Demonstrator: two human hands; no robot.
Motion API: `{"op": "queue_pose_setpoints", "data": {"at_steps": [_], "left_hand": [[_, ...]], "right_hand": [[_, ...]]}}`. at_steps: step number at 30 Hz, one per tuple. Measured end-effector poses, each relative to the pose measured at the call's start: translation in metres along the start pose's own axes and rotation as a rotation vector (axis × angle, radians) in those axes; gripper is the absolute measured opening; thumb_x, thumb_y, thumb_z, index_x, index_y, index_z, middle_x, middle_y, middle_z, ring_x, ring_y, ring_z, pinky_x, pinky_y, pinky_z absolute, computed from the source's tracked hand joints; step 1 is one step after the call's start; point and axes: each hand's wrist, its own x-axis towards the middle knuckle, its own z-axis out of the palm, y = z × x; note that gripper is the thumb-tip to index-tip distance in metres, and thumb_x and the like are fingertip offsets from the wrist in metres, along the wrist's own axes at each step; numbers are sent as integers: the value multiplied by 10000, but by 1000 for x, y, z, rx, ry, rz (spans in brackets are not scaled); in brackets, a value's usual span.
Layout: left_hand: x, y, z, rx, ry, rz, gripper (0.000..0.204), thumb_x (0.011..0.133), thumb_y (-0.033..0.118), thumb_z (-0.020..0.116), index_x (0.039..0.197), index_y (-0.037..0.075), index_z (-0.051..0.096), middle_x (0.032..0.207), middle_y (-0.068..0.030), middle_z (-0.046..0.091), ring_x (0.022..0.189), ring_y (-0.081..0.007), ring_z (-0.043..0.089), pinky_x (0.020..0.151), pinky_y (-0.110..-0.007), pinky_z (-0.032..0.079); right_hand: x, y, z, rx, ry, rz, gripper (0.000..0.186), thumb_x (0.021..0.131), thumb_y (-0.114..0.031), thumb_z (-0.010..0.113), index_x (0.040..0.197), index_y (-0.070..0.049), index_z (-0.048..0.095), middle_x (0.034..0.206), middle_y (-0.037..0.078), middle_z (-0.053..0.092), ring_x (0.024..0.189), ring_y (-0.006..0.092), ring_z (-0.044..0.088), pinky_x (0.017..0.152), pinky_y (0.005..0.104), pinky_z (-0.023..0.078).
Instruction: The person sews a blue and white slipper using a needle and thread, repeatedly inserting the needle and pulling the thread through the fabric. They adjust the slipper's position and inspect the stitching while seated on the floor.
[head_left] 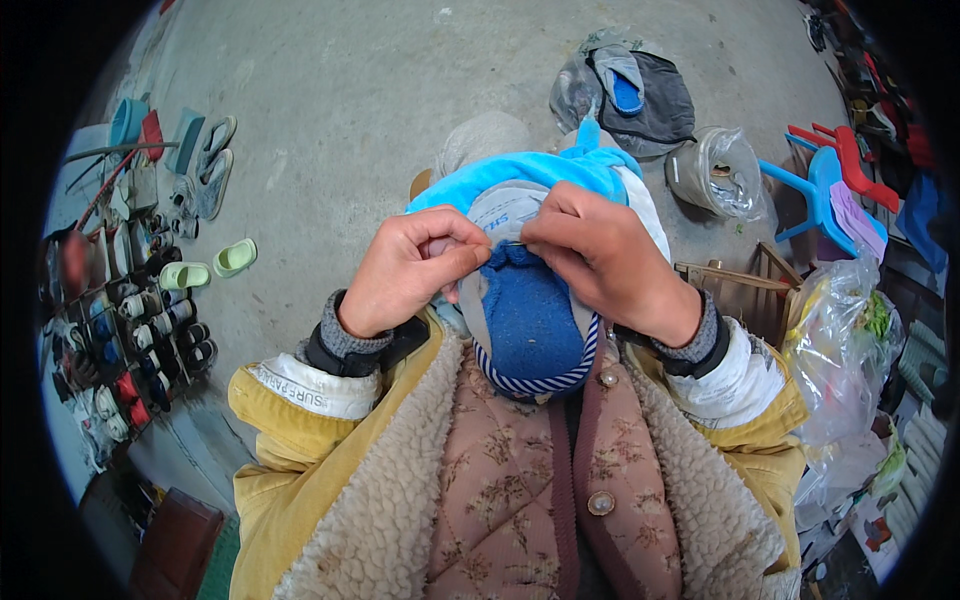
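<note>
One blue slipper [535, 325] lies over the person's lap, its rounded, stripe-edged toe toward the body and its pale insole [496, 205] exposed at the far end, next to a bright blue cloth [478, 182]. The left hand [408, 262] is closed in a fingertip pinch at the left of the gathered opening edge [512, 254]; the right hand [612, 258] pinches the same edge at its right. Whether a fine item also sits between the fingertips cannot be determined.

Handling assessment: the slipper appears light and not fragile. The fabric upper is judged soft, liable to pucker under pull, and unlikely to slip; the sole is probably firmer. Recommended hold: fingertips at the opening edge, with the sole side steadied against the lap.
</note>
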Motion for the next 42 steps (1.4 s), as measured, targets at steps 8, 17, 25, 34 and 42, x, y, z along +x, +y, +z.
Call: {"op": "queue_pose_setpoints", "data": {"at_steps": [8, 17, 25, 34, 42], "left_hand": [[1, -2, -3, -14, -34, -7, 62, 950, 60, 656, 952, 0, 671, 849, 4, 614, 595, -41, 551, 537, -195, 440], [6, -3, -6, -27, -94, -56, 94, 959, 126, 661, 983, 42, 694, 781, 51, 621, 613, -19, 527, 548, -190, 414], [4, -3, -2, -31, -38, -44, 45, 934, 79, 681, 963, 47, 693, 737, 73, 595, 586, -9, 492, 536, -193, 396], [3, -1, 6, 406, 101, 402, 101, 849, 29, 746, 896, 24, 657, 781, -5, 581, 599, -80, 517, 525, -249, 409], [-2, 7, 17, 840, 192, 621, 175, 783, 90, 801, 876, 47, 658, 851, -92, 607, 644, -293, 629, 546, -387, 510]], "right_hand": [[6, 13, -6, 89, -100, -20, 126, 834, 32, 681, 933, -28, 632, 820, 115, 527, 789, 300, 562, 680, 373, 447], [10, 24, -7, 265, -161, -1, 142, 861, 38, 684, 994, -11, 683, 836, 98, 580, 803, 241, 577, 713, 340, 455], [10, 25, -11, 271, -180, 38, 154, 861, 39, 703, 1013, 13, 695, 879, 91, 627, 840, 216, 598, 731, 327, 466], [9, 21, -7, 260, -104, 37, 85, 854, 5, 694, 937, 3, 679, 814, 112, 613, 776, 258, 603, 690, 354, 469], [7, 16, -9, 190, -116, 43, 112, 839, 48, 683, 948, 24, 680, 855, 103, 632, 792, 232, 601, 680, 337, 466]]}}
